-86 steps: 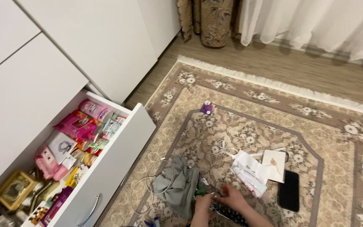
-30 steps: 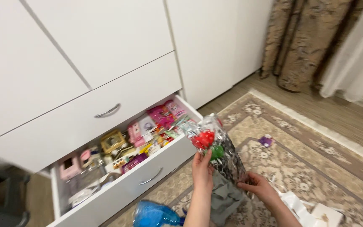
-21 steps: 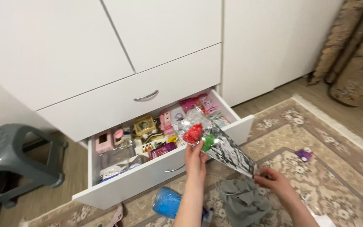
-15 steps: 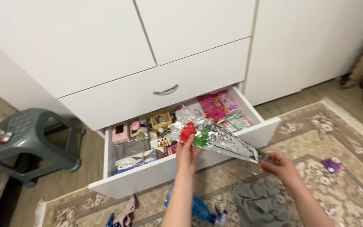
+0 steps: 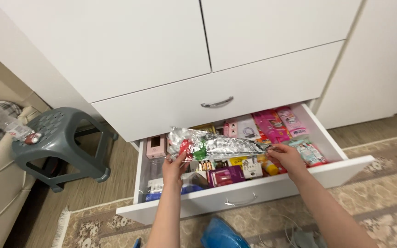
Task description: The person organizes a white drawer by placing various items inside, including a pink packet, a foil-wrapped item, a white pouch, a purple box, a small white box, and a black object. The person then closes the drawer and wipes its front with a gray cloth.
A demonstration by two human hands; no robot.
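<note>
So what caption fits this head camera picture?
Two hands hold a shiny wrapped flower over an open drawer.

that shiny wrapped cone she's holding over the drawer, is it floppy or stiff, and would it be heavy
The cone is probably light: the left hand and right hand hold it level by its ends with fingertips only. It looks fairly stiff lengthwise, as it spans them without sagging. Its crinkled foil-like wrap likely dents and feels slippery.

Even, soft indoor light, bright on the white cabinet fronts, with no hard shadows. Just above the left hand (image 5: pixel 174 166), the foil wrapper (image 5: pixel 217 146) throws small glints. Edges bend slightly, perhaps from a wide lens. Detail beyond the right hand (image 5: pixel 286 158) stays fairly sharp.
</note>
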